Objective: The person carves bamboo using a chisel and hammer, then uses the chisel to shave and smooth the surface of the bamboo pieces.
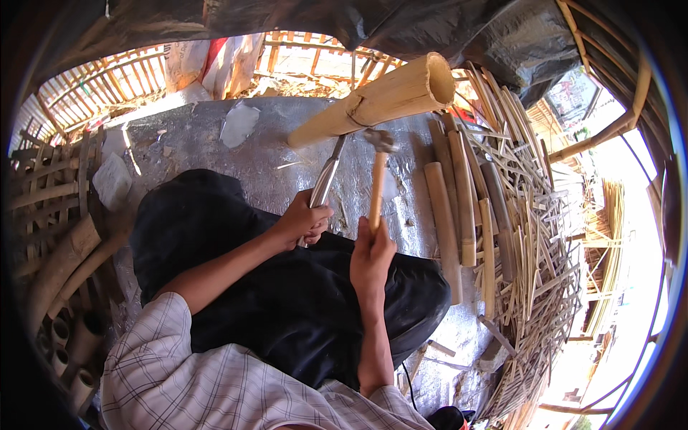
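Observation:
A thick bamboo tube (390, 97) slants across the far middle, its open end to the right. A thin dark cord or wire rings it. My left hand (307, 218) is wrapped round a long narrow tool (327, 179) with a pale, shiny shaft. The tool's dark upper end meets the tube's near side in the picture; whether it touches is unclear. Just right of it, my right hand (373, 251) grips a hammer (378, 186) by its wooden handle. The hammer's metal head, slightly blurred, is up near the tube and the tool's upper end.
Black cloth (287, 308) covers my lap. Several cut bamboo lengths (459, 193) lie at right, beside a big heap of split strips (534, 272). A bamboo rack (54, 193) stands at left. Pale pieces (240, 125) lie on the grey floor sheet (190, 136). Dark sheeting (287, 18) hangs overhead.

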Tool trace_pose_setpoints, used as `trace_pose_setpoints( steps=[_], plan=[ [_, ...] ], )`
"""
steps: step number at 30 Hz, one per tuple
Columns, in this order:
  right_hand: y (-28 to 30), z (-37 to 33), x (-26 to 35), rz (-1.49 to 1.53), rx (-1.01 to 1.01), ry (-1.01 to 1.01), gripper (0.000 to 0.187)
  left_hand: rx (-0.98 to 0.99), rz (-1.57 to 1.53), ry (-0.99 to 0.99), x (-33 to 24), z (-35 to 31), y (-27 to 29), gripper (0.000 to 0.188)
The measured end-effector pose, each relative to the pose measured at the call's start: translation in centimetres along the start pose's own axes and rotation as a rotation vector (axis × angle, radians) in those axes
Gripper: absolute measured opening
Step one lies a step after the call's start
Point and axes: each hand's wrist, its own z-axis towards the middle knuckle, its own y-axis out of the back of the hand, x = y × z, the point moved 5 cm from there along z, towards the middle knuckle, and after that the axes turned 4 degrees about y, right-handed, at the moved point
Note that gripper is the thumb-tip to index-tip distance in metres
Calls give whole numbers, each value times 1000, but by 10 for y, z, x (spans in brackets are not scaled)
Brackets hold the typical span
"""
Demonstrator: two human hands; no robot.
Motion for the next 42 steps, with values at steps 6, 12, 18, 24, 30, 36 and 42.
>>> trace_pose_setpoints(
  steps=[6,12,18,24,30,36,42],
  plan=[
    [-15,6,6,202,45,47,19,19,-77,16,-5,2,1,16],
    [-9,3,4,85,130,-83,23,6,-44,50,-3,0,2,16],
    [-8,2,-4,462,-107,108,28,24,-90,50,-6,1,0,16],
    [-30,3,12,-70,302,10,25,-13,14,61,-3,-2,1,14],
    [2,-7,21,273,11,97,34,40,-55,61,5,0,-2,19],
    [-30,7,-7,-100,216,-37,36,-38,-38,90,3,2,2,19],
    [11,-2,1,102,43,-25,32,67,-98,84,9,2,0,20]
  ],
)
